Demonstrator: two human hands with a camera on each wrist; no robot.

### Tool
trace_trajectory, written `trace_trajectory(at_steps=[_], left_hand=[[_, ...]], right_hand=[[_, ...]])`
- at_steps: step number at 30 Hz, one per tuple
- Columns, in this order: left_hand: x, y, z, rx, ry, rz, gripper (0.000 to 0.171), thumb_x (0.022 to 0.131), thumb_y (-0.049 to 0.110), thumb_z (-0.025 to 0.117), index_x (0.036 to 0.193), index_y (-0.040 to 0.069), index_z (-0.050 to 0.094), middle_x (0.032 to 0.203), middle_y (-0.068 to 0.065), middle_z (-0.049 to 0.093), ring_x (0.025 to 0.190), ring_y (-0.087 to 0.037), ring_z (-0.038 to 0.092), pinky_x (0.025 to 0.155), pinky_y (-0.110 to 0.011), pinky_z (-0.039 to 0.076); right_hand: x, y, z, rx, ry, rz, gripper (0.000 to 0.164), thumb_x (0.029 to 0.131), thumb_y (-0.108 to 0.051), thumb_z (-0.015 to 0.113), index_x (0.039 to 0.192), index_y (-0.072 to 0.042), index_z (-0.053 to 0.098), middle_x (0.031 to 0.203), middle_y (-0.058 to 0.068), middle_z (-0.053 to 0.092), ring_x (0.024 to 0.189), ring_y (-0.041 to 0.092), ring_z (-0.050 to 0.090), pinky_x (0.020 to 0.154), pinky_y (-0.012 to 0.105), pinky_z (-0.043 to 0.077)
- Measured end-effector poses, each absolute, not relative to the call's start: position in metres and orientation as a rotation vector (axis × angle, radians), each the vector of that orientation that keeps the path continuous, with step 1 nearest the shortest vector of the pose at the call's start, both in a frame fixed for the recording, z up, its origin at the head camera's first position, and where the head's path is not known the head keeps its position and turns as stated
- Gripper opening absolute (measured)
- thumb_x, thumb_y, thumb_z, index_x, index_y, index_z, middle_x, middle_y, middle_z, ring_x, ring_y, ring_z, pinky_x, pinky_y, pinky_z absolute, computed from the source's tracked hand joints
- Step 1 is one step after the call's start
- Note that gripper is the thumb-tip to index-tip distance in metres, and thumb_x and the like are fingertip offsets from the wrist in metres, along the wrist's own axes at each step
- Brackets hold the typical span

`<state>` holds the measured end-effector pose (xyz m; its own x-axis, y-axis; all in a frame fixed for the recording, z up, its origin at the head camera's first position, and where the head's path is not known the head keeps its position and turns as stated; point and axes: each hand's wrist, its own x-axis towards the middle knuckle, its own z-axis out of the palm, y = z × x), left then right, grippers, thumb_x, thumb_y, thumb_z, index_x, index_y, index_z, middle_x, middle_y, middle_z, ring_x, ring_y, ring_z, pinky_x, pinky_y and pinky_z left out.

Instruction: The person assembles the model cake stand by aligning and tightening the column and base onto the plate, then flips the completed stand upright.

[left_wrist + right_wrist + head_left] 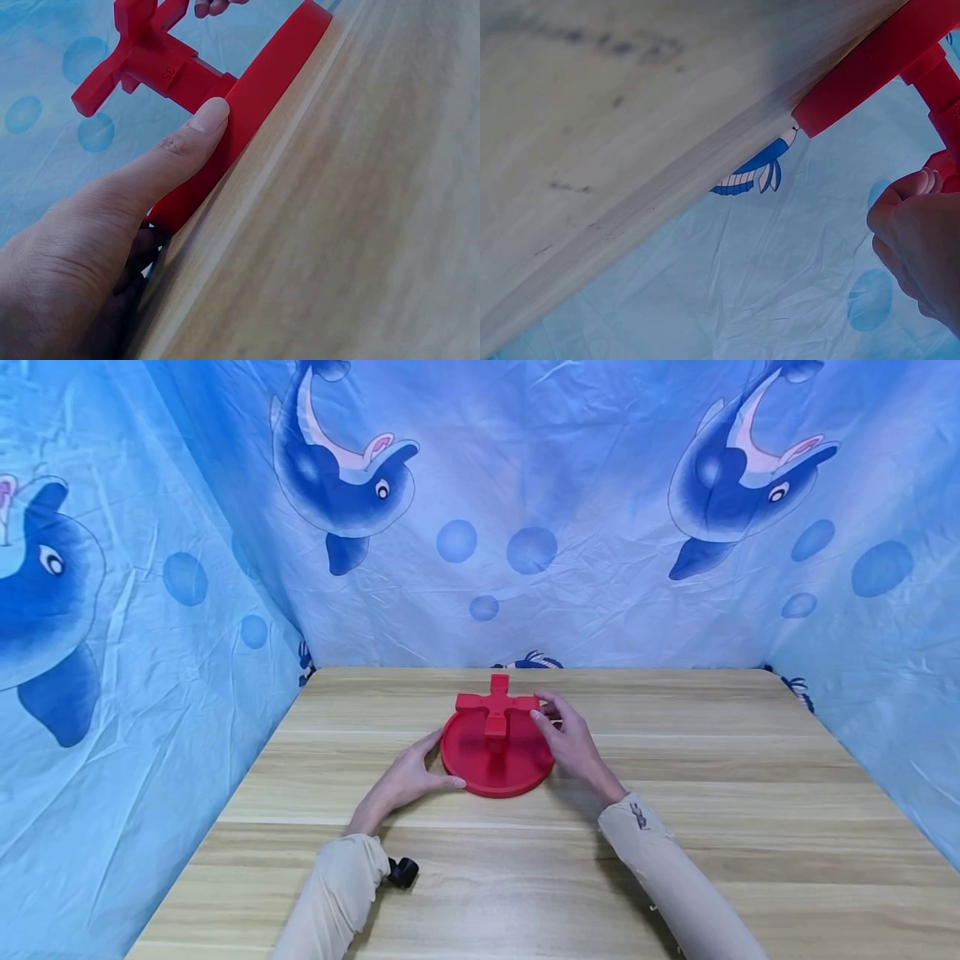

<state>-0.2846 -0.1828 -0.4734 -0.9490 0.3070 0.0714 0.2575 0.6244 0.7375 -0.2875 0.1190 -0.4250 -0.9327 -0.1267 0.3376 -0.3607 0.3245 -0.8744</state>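
Observation:
A red round stand [468, 768] rests on the wooden table, with a low rim and a short post in its middle. On top of the post sits a red four-armed cross [497, 702], marked with a small number on its side in the left wrist view. My left hand [405, 777] holds the stand's rim at the left, the thumb [210, 116] pressed on the front of it and the other fingers partly hidden behind. With fingertips and thumb, my right hand [572, 739] pinches the end of the cross's right arm [525, 702].
The wooden table [712, 760] runs back to a blue curtain [585, 618] printed with dolphins and bubbles, which also hangs along both sides. A small black device [403, 872] sticks out at the left sleeve's cuff.

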Motion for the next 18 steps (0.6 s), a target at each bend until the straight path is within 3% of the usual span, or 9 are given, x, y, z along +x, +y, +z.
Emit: trace_trajectory(at_steps=[6,13,18], left_hand=[[-0.2847,-0.1829,-0.4724,0.488,2.769,1.257,0.114,0.071,0.064,0.089,0.163,0.022,0.035,0.161,-0.001,0.041,0.148,-0.027,0.035,0.116,-0.056,0.036],[-0.2836,-0.1827,-0.4717,0.474,2.774,1.259,0.115,0.071,0.064,0.089,0.163,0.021,0.035,0.161,-0.002,0.041,0.148,-0.029,0.036,0.113,-0.057,0.039],[-0.2828,-0.1828,-0.4707,0.489,2.777,1.261,0.115,0.071,0.064,0.088,0.163,0.019,0.036,0.161,-0.004,0.041,0.148,-0.031,0.036,0.113,-0.057,0.04]], right_hand=[[-0.2863,0.1203,-0.4243,0.448,-2.378,1.661,0.04,0.106,-0.011,0.06,0.144,-0.003,0.054,0.115,0.015,0.062,0.109,0.029,0.057,0.092,0.039,0.051],[-0.2847,0.1217,-0.4251,0.454,-2.359,1.679,0.038,0.104,-0.011,0.065,0.14,-0.004,0.057,0.109,0.014,0.062,0.103,0.027,0.057,0.085,0.029,0.051],[-0.2825,0.1216,-0.4269,0.485,-2.334,1.678,0.038,0.101,-0.013,0.068,0.137,-0.002,0.059,0.11,0.015,0.063,0.102,0.029,0.058,0.086,0.035,0.052]])
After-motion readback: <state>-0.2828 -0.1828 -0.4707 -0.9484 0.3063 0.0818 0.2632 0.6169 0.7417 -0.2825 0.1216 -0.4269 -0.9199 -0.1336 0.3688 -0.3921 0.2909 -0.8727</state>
